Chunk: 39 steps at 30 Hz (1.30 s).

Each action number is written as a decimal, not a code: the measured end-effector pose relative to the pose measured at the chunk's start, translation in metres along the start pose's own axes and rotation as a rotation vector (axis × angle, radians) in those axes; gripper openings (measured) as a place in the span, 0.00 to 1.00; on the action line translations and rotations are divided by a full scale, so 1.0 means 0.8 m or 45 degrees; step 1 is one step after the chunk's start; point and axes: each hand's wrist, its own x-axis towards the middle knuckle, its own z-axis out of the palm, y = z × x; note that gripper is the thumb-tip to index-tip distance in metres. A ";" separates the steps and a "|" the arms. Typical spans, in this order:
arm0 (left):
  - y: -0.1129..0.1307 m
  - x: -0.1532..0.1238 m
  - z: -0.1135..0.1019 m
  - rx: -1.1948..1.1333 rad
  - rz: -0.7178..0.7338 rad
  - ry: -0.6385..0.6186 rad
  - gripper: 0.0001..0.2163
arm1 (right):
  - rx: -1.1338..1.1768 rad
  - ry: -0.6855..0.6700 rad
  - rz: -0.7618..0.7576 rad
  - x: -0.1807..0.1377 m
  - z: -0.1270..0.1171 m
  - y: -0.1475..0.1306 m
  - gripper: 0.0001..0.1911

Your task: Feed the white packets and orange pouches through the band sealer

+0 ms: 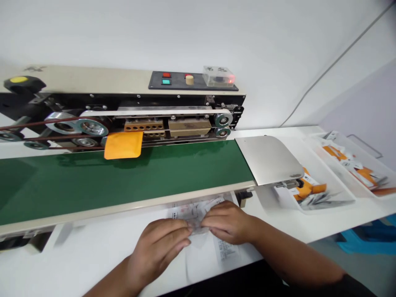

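Between my two hands is a small clear plastic bag (197,227), pinched at its left side by my left hand (162,243) and at its right side by my right hand (228,222). The fingers of both hands are closed at the bag's edges. What is inside the bag cannot be made out. Flat packets with printed text (227,249) lie under and beside my right hand on the white table, partly covered by it. Behind my hands runs a green conveyor belt (185,165). An orange pouch (123,146) hangs from the band sealing machine (102,80) above that belt.
A metal plate (269,159) extends the belt's right end. To the right stand a white bin (343,205) and another white bin (382,165), both with orange and silver packets. A blue plastic stool (368,237) is below the table's right edge.
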 end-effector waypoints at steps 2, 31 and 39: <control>0.001 0.003 0.002 -0.012 -0.109 -0.029 0.10 | 0.112 0.137 0.118 0.000 -0.002 -0.003 0.11; 0.003 0.003 0.006 -0.375 -0.262 -0.089 0.06 | 0.666 0.548 1.335 0.068 -0.233 0.085 0.15; 0.006 0.004 0.007 -0.337 -0.236 -0.074 0.05 | 0.759 0.564 1.401 0.092 -0.227 0.111 0.20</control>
